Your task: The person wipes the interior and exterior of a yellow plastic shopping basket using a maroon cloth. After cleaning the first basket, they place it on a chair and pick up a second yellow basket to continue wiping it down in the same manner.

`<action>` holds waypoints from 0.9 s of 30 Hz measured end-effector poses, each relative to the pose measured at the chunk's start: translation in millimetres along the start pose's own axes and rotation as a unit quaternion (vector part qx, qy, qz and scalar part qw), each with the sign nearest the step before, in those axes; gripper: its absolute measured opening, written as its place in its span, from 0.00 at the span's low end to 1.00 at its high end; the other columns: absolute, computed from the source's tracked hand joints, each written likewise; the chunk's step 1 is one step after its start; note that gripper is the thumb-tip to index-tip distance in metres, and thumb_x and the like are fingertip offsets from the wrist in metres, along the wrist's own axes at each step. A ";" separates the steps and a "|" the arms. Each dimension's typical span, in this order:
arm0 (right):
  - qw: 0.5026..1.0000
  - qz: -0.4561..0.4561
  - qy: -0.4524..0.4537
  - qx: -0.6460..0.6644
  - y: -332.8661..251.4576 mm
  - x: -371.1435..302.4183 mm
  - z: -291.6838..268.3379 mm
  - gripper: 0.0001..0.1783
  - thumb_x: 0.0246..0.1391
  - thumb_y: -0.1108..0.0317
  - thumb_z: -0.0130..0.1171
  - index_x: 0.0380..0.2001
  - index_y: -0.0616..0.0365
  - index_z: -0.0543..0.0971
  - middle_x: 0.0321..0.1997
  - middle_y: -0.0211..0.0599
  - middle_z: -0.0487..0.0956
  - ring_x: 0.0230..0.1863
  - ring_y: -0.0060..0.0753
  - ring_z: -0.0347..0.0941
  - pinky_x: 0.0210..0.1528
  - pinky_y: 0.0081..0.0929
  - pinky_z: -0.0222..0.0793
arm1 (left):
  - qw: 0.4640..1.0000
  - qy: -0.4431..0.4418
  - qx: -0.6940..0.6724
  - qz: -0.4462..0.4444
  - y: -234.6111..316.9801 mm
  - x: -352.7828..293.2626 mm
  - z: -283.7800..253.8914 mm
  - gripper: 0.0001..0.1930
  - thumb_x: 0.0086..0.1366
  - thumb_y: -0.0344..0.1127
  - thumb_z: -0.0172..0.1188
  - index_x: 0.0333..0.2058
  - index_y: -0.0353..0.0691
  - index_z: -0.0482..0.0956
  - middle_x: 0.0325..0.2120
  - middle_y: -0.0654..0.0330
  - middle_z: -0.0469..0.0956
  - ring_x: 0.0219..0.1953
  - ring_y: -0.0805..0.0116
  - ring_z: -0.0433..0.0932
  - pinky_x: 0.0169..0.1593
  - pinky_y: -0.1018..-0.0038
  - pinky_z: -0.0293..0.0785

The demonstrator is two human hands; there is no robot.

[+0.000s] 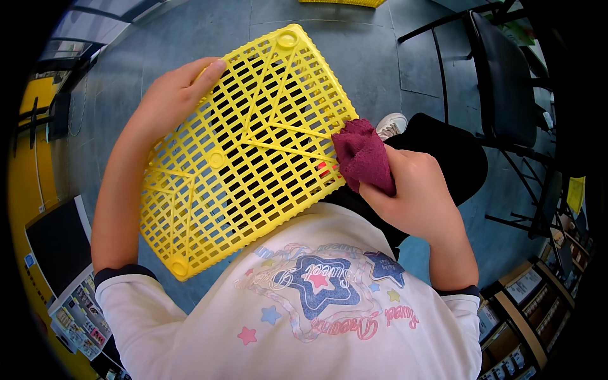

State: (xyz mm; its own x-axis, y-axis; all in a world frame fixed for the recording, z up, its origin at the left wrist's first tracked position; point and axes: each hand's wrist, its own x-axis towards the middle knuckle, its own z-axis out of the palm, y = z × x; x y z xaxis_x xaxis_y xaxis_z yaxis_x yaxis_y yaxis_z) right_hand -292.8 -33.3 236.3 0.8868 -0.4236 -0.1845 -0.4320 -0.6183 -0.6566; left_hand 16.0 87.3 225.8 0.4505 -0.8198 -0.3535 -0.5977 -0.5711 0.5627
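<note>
Shirt: a white short-sleeved cotton-look T-shirt [297, 316] with dark cuffs and printed pink, blue and yellow stars fills the lower middle.
Right hand: the person's right hand [415, 190] has its fingers closed around the cloth, the thumb pressed along its lower side.
Cloth: a bunched maroon fabric cloth [362, 158] touches the right-hand edge of the basket.
Basket: a yellow rectangular openwork plastic basket [245, 141] is held above the lap, slanting from lower left to upper right, its ribbed lattice face toward the camera.
Left hand: the person's left hand [174, 95] grips the basket's upper left edge, thumb over the lattice face; the other fingers are largely hidden.
Leg and shoe: a black-clad leg [443, 149] and a white shoe [391, 125] show beyond the cloth.
Floor: a grey-blue floor [367, 57] with thin seams lies below, partly visible through the lattice.
Seat: a black chair [506, 76] with thin dark legs stands at upper right.
Top edge: a yellow plastic object [342, 2] is cut off by the view.
</note>
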 end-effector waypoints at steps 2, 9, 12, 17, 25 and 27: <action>0.989 -0.057 0.024 -0.133 -6.2 -4.1 2.2 0.11 0.42 0.66 0.61 0.24 0.61 0.72 0.15 0.35 0.73 0.19 0.36 0.73 0.24 0.30 0.64 | 1.000 0.002 0.003 -0.001 1.2 -0.4 0.2 0.25 0.69 0.56 0.43 0.52 0.45 0.76 0.43 0.57 0.80 0.47 0.63 0.77 0.52 0.72 0.68; 0.937 -0.106 0.035 -0.331 -20.1 -19.3 19.6 0.24 0.37 0.69 0.59 0.40 0.73 0.75 0.17 0.33 0.69 0.20 0.30 0.67 0.25 0.27 0.60 | 1.000 0.005 0.007 -0.002 -2.7 0.6 0.4 0.25 0.69 0.55 0.43 0.52 0.45 0.75 0.44 0.56 0.80 0.47 0.62 0.77 0.52 0.72 0.68; 0.950 -0.092 0.036 -0.298 -18.1 -21.7 22.3 0.29 0.37 0.68 0.60 0.45 0.76 0.74 0.20 0.35 0.70 0.22 0.31 0.68 0.26 0.28 0.61 | 1.000 -0.002 0.014 0.003 -5.3 2.3 0.1 0.25 0.69 0.56 0.43 0.52 0.45 0.75 0.44 0.56 0.80 0.46 0.62 0.77 0.52 0.72 0.68; 0.984 -0.059 0.063 -0.156 -14.2 -20.0 27.9 0.28 0.38 0.72 0.63 0.46 0.71 0.71 0.28 0.40 0.74 0.32 0.43 0.73 0.36 0.37 0.67 | 1.000 0.006 0.015 0.003 -8.6 1.8 0.5 0.25 0.69 0.56 0.43 0.52 0.45 0.75 0.43 0.56 0.80 0.46 0.62 0.77 0.52 0.72 0.68; 0.959 0.073 -0.040 0.270 12.4 -4.3 9.0 0.16 0.46 0.72 0.61 0.39 0.66 0.75 0.30 0.36 0.78 0.30 0.25 0.71 0.35 0.23 0.68 | 1.000 -0.001 0.016 -0.024 -2.4 1.3 -1.5 0.25 0.70 0.55 0.42 0.52 0.44 0.75 0.43 0.56 0.79 0.46 0.64 0.77 0.52 0.73 0.68; 0.930 0.097 -0.046 0.352 24.3 -2.9 6.4 0.15 0.47 0.74 0.60 0.40 0.67 0.75 0.32 0.29 0.77 0.31 0.17 0.70 0.37 0.19 0.68 | 0.999 -0.008 -0.010 -0.036 5.1 0.3 -2.8 0.25 0.70 0.55 0.43 0.51 0.43 0.75 0.43 0.56 0.79 0.46 0.66 0.76 0.52 0.74 0.67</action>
State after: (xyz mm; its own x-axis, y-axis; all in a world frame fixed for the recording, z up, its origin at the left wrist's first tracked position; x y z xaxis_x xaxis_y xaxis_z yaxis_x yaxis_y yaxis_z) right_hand -304.8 -42.9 216.1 0.8280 -0.4041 -0.3887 -0.3983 0.0642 -0.9150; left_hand 15.0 84.2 230.7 0.4811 -0.7773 -0.4054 -0.5505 -0.6278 0.5503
